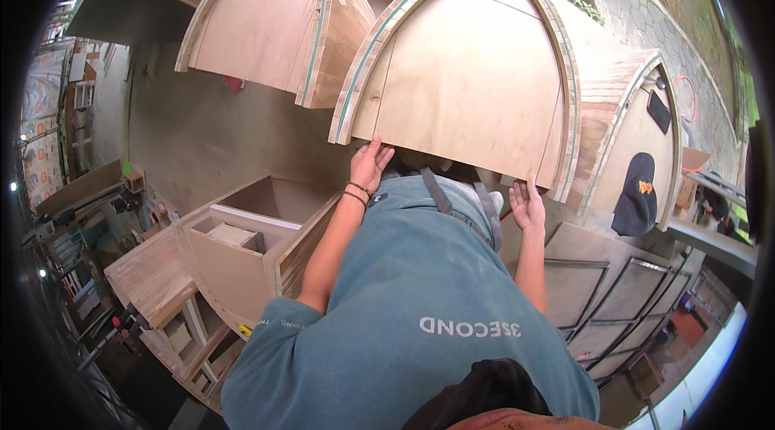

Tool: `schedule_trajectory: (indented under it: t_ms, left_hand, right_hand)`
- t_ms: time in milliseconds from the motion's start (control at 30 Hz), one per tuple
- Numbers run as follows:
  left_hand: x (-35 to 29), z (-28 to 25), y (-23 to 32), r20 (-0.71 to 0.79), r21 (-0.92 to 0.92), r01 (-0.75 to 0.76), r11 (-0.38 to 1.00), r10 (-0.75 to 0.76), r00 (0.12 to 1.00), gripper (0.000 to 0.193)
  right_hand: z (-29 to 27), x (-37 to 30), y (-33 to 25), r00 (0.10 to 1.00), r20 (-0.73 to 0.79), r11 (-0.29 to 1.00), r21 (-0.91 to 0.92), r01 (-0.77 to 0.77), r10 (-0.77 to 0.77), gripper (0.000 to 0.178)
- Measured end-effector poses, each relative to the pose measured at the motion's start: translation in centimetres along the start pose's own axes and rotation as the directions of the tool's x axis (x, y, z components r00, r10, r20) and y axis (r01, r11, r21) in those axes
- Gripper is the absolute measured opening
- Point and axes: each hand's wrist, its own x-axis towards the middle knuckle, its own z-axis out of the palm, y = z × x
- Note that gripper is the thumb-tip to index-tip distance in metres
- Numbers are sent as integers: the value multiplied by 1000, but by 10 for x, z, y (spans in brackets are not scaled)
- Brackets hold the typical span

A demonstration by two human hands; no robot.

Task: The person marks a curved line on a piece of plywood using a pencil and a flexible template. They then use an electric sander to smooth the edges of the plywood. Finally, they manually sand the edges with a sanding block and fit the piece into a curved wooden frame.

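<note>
Before me stands a pointed-arch wooden piece point(476, 67) with a flat plywood face and a thick, laminated rim carrying a thin teal stripe. My left hand point(372, 163), with dark bands on the wrist, is at the left part of its near edge, fingers stretched out and fingertips at the board. At the right part of the same edge is my right hand point(528, 202), its fingers extended and spread, palm turned up. Neither hand is closed around the board. What lies under the near edge is mostly hidden.
Similar arched pieces stand at the left point(258, 18) and right point(605, 131); a dark cap point(635, 192) and a black flat device point(659, 111) lie on the right one. Wooden cabinets point(234, 244) stand by my left arm. Dark-framed panels point(617, 289) lean at the right.
</note>
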Motion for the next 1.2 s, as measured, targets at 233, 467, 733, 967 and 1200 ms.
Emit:
schedule_trajectory:
  t_ms: [233,467,733,967,1200]
  left_hand:
    - [4,-6,-2,14,1,15,1000,-15,1000,38]
    - [2,-2,-1,-18,-13,-6,1000,6,1000,39]
    - [1,-4,2,-3,28,20,999,-20,1000,47]
    - [0,-1,4,5,11,10,1000,-10,1000,38]
    - [8,-7,-2,18,31,-4,1000,3,1000,25]
  right_hand:
    - [6,-3,1,998,-60,999,41,-1,3,41]
    - [6,-2,2,997,-72,999,39,6,-3,41]
    - [7,-2,4,997,-73,999,47,12,-8,40]
    - [-1,2,7,998,-53,999,49,16,-14,37]
    - [4,-3,5,999,-17,998,48,28,-27,33]
